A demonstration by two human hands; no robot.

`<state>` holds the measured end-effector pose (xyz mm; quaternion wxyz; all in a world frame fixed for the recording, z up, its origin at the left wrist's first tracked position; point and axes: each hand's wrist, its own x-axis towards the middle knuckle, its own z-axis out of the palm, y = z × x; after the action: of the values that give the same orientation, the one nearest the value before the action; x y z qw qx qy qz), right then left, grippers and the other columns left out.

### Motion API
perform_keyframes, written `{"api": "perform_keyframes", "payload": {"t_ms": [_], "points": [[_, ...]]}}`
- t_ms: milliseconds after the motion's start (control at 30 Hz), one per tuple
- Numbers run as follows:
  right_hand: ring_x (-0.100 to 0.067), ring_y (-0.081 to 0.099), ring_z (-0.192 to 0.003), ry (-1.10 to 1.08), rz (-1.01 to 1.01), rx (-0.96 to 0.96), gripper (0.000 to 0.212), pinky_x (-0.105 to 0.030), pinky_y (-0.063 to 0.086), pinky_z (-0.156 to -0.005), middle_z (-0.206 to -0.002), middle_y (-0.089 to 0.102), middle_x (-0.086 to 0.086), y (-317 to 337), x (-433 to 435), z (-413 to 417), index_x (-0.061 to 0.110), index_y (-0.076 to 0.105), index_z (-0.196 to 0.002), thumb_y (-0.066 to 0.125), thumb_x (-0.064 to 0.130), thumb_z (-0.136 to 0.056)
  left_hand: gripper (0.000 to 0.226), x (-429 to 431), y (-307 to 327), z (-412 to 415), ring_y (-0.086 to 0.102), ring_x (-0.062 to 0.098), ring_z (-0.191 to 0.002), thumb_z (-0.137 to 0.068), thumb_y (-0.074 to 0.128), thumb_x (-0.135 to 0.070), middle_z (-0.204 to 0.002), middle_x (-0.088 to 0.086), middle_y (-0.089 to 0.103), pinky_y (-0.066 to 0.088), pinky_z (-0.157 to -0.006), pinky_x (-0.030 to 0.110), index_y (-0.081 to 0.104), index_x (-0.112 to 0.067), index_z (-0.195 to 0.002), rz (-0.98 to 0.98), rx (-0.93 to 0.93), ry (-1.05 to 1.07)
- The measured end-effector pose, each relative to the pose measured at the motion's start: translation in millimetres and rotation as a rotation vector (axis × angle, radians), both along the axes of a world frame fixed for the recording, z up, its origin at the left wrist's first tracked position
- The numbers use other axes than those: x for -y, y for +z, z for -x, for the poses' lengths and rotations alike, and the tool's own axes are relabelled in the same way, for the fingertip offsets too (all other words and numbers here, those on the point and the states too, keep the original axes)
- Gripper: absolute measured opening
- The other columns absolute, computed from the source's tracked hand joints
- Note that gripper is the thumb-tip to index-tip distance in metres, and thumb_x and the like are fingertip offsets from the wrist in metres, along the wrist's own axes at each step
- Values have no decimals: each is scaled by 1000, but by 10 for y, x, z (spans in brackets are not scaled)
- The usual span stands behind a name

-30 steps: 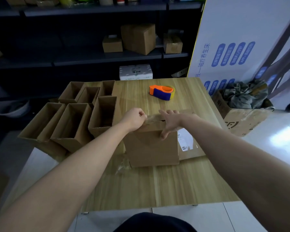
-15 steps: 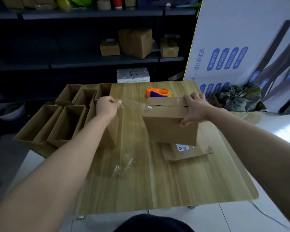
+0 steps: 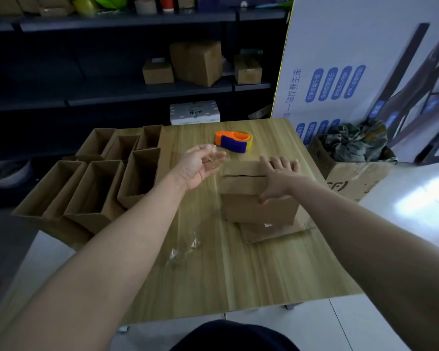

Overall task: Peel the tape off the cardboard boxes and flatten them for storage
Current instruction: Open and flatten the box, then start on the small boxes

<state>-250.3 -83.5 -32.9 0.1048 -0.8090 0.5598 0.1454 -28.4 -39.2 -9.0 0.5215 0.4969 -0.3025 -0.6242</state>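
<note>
Cardboard box (image 3: 259, 211), on the desk (image 3: 238, 274) just nearside of the tape dispenser (image 3: 232, 141), atop a flattened sheet of cardboard (image 3: 271, 233). Shows a dark slit along the top seam, so seemingly unsealed there.

Right grip (image 3: 276, 178): spread flat over the lid, fingers straight, thumb down the front face. Grasps nothing, simply presses, most likely to stop a light box sliding or lifting during the peel.

Left grip (image 3: 200, 165): hovers near and to the left of the tape dispenser, palm up, released, fingers loose. Carries a strip of clear tape (image 3: 214, 155), clinging to the fingertips rather than pinched, as far as can be told. Probably held out to keep the sticky film from catching the cardboard again.

Well nearside of the tape dispenser, on the desk: a crumpled wad of clear tape (image 3: 185, 249). Looks like the discard spot.

Further left of the tape dispenser: a cluster of open boxes (image 3: 96, 193), upright, not yet flattened.

Next, in all likelihood: getting that strip off the fingers, then folding this box down. Worth watching for tape sticking to skin.
</note>
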Motion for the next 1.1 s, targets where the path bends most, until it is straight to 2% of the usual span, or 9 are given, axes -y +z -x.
{"api": "perform_keyframes", "payload": {"t_ms": [133, 233, 333, 433, 567, 667, 800, 933, 1100], "points": [[-33, -4, -146, 46, 33, 3, 133, -58, -4, -116, -159, 5, -8, -51, 8, -127, 23, -14, -151, 76, 62, -61, 9, -36, -58, 0, 64, 18, -67, -92, 60, -19, -74, 5, 65, 55, -80, 40, 58, -11, -95, 8, 283, 39], [-30, 6, -145, 101, 96, 24, 132, -55, -1, -117, -155, 14, -7, -44, 10, -107, 18, -6, -152, 75, 64, -58, 33, -51, -207, -22, 59, 15, -66, -83, 72, -19, -87, 2, 62, 57, -66, 31, 58, -10, -112, -29, 694, 12], [-29, 13, -141, 149, 146, 41, 128, -54, 2, -117, -151, 20, -7, -34, -1, -113, 13, 5, -152, 74, 66, -57, 51, -85, -356, 2, 64, 17, -79, -79, 74, -24, -105, 0, 61, 57, -81, 37, 55, -10, -125, -99, 960, -81], [-29, 17, -139, 189, 170, 47, 123, -54, 3, -117, -147, 25, -8, -46, -15, -126, 13, 13, -149, 73, 67, -57, 35, -75, -427, 40, 63, 21, -95, -82, 72, -27, -109, 4, 64, 53, -87, 37, 65, -9, -111, -144, 1109, -176], [-29, 18, -139, 187, 164, 64, 122, -53, 4, -117, -147, 25, -7, -56, -3, -77, 14, 15, -149, 75, 65, -56, 7, -41, -372, 76, 61, 19, -95, -85, 67, -16, -90, 1, 63, 48, -83, 31, 65, -13, -79, -124, 1146, -183], [-30, 16, -141, 116, 134, 124, 124, -52, 6, -118, -152, 21, -8, -11, 53, 77, 15, 10, -151, 76, 62, -58, 14, -23, -436, -98, 55, 19, -108, -86, 65, -13, -108, -3, 56, 41, -102, 43, 63, -16, -72, -130, 1153, 8], [-31, 19, -139, 8, 131, 206, 122, -53, 12, -117, -150, 21, -8, 109, 146, 209, 13, 11, -150, 78, 58, -59, 15, -80, -534, -293, 39, 31, -126, -81, 72, -21, -127, 3, 48, 36, -105, 53, 65, -21, -68, -237, 1266, 160], [-32, 22, -136, -36, 185, 226, 117, -52, 19, -115, -146, 26, -9, 161, 178, 230, 11, 18, -146, 80, 57, -58, 6, -101, -617, -383, 62, 23, -94, -87, 65, -13, -96, 8, 66, 51, -84, 33, 67, -10, -83, -254, 1210, 219], [-32, 22, -137, -40, 155, 281, 117, -52, 24, -113, -147, 24, -9, 189, 236, 262, 11, 17, -147, 82, 52, -58, 12, -226, -721, -377, 56, 20, -81, -94, 55, -11, -96, 8, 62, 44, -71, 28, 65, -5, -95, -328, 1347, 162]]}}
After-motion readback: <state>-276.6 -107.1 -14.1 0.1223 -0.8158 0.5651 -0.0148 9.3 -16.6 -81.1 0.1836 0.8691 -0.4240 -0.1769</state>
